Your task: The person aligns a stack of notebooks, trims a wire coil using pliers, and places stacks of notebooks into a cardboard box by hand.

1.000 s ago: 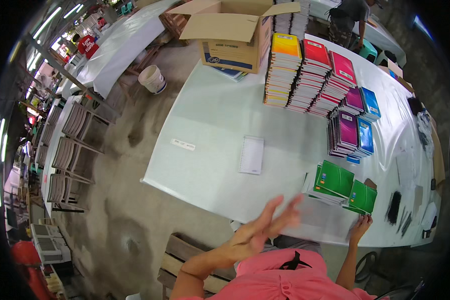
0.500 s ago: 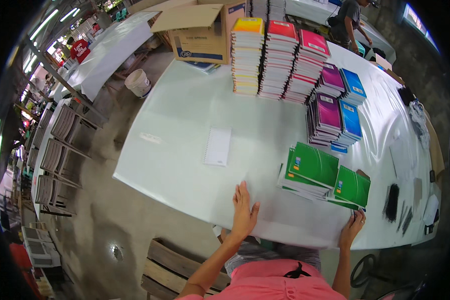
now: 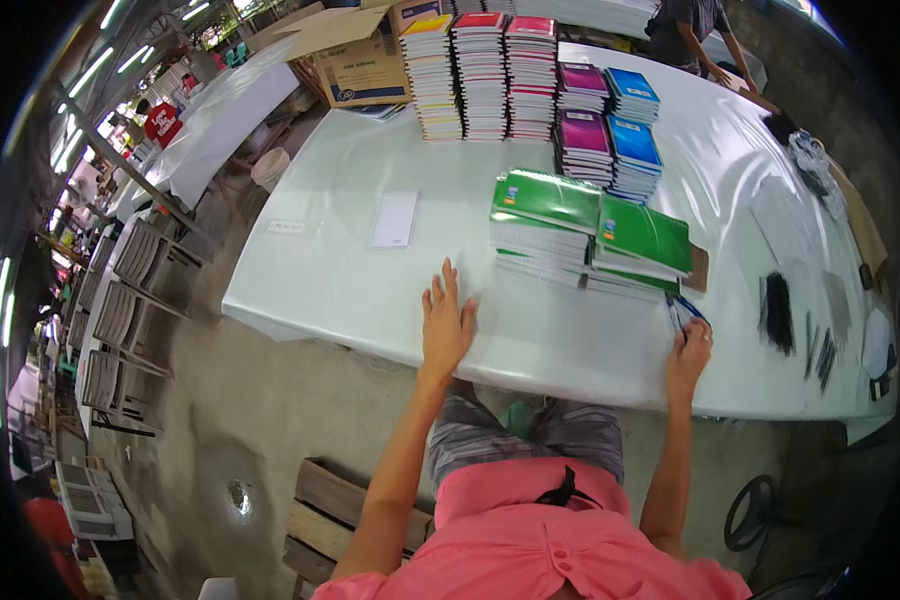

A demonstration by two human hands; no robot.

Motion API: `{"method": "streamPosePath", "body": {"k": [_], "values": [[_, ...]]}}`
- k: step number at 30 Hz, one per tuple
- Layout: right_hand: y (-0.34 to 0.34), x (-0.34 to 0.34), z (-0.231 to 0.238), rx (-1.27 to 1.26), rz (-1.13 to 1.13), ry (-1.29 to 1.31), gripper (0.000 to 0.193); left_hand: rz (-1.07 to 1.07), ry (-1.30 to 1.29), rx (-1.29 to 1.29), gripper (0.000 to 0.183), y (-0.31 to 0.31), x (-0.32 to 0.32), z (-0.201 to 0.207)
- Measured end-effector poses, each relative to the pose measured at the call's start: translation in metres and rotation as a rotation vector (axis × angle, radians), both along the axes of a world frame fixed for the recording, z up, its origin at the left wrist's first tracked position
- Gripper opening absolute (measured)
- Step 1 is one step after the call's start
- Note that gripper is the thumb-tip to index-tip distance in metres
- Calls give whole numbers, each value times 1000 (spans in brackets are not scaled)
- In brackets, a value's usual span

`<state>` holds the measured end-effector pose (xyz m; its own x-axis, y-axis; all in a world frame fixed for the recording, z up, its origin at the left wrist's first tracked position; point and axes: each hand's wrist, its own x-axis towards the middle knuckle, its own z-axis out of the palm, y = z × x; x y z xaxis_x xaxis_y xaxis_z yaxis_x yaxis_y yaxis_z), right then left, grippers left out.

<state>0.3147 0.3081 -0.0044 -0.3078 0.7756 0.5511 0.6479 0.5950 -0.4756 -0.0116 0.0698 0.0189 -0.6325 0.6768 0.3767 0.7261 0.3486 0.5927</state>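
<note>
Left hand [image 3: 446, 322] flat on table [image 3: 350, 290] near front edge, fingers spread, holding nothing. Right hand [image 3: 688, 345] at front edge toward right end, pinching a thin blue item [image 3: 682, 310], maybe a pen, too small to tell. Green notebooks [image 3: 590, 225], two low stacks side by side, just beyond right hand, mid-table. White sheet [image 3: 395, 218] lying apart, left of stacks. Tall notebook stacks [image 3: 480, 75] along far edge, w/ cardboard box [image 3: 355, 60] at far left corner.
</note>
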Motion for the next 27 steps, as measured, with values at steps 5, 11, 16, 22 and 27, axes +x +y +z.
{"method": "streamPosePath", "body": {"k": [5,11,16,22,27], "values": [[-6,-1,8,65,-25,30,16,11,56,-78,76,7,4,-2],[-101,19,-4,151,500,108,22,36,62,-97,75,-1,9,-4],[-151,5,-67,-146,995,-106,21,34,83,-111,74,3,11,-7],[-89,-36,-137,-219,659,-412,33,29,59,-73,70,7,9,0],[-89,-39,-139,-96,504,-95,39,64,-33,-43,66,-1,10,9]]}}
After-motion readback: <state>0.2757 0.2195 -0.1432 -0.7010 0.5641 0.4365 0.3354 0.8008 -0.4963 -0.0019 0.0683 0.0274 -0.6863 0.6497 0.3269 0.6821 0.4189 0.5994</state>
